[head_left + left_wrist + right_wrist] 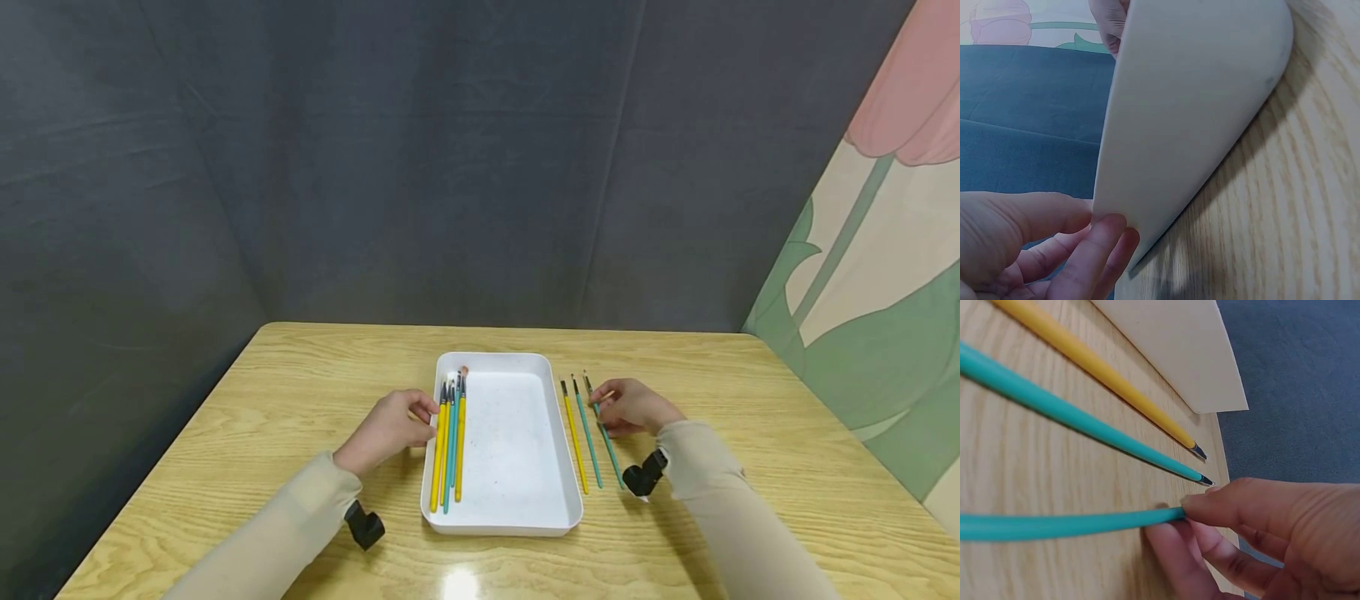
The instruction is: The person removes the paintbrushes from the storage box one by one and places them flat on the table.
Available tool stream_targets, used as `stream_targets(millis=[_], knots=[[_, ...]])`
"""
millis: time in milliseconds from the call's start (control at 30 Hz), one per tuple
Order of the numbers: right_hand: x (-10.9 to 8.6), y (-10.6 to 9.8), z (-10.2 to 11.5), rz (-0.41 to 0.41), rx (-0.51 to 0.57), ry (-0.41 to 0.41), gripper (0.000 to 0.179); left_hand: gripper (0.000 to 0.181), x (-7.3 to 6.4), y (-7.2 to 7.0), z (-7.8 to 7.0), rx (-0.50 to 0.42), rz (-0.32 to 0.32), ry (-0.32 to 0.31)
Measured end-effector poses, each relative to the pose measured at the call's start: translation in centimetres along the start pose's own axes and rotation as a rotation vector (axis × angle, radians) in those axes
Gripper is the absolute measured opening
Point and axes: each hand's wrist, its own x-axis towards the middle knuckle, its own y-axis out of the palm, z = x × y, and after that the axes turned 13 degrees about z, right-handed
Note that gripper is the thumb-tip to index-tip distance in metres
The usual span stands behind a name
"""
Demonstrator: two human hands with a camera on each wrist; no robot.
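A white tray (517,450) sits on the table, with several yellow and teal paintbrushes (459,454) lying lengthwise along its left side. My left hand (393,429) holds the tray's left rim; in the left wrist view its thumb is at the edge and its fingertips (1110,226) are against the outer wall. Right of the tray, my right hand (628,407) pinches a teal paintbrush (1079,525) near its bristle end, which the fingers hide in the right wrist view. Beside it lie another teal paintbrush (1079,419) and a yellow paintbrush (1107,372).
The wooden table (322,367) reaches back to a dark cloth (450,167). A wall hanging with a painted tulip (870,333) stands at the right. Black wrist cameras (365,525) are strapped to both sleeves.
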Motion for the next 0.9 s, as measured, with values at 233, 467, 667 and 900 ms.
stream_targets(millis=[233, 467, 667, 900], knots=[[0.21, 0.27, 0.22, -0.014, -0.029, 0.02, 0.034, 0.022, 0.01, 0.03, -0.06, 0.003, -0.004, -0.009], [0.33, 0.37, 0.22, -0.006, -0.05, 0.004, 0.036, 0.023, 0.03, 0.1, -0.08, 0.005, -0.006, -0.013], [0.44, 0.35, 0.21, -0.001, -0.06, 0.005, 0.036, 0.023, -0.03, 0.05, -0.14, 0.009, -0.004, -0.016], [0.39, 0.22, 0.0, 0.016, -0.038, -0.017, 0.039, 0.023, -0.04, 0.04, -0.19, 0.009, -0.006, -0.011]])
